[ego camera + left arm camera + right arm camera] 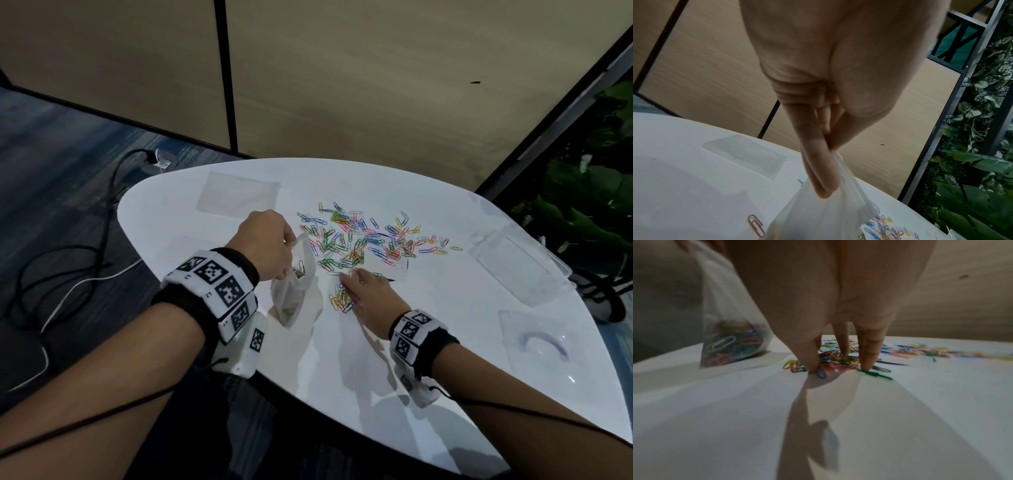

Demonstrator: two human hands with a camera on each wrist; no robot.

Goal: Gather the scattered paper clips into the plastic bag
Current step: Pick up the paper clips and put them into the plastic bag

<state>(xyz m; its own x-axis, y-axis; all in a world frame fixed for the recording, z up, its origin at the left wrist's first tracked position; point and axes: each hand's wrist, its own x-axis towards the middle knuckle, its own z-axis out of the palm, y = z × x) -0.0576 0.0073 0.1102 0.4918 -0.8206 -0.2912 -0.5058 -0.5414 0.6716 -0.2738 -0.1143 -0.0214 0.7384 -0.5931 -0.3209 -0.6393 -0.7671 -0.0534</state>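
Nearest on the white worktop [394, 359], the right hand [375, 301] reaches down with its fingers [869, 352] spread and lightly bent, tips touching a small heap of coloured paper clips [340, 299] raked apart from the rest; it presses and corrals them rather than grasping any. Just beside it, toward 9 o'clock, the left hand [269, 248] pinches the rim of the plastic bag [291, 294] between thumb and fingers [818, 170], so the mouth is lifted while the bottom sags onto the worktop; a clump of clips [729, 345] already lies inside at the bottom. Beyond both hands, toward 12 and 1 o'clock, the main scatter of paper clips [366, 236] spreads across the middle of the worktop. Farther off, a flat clear bag [238, 193] lies at about 11 o'clock, and a clear plastic case [517, 267] sits toward 3 o'clock near the edge.
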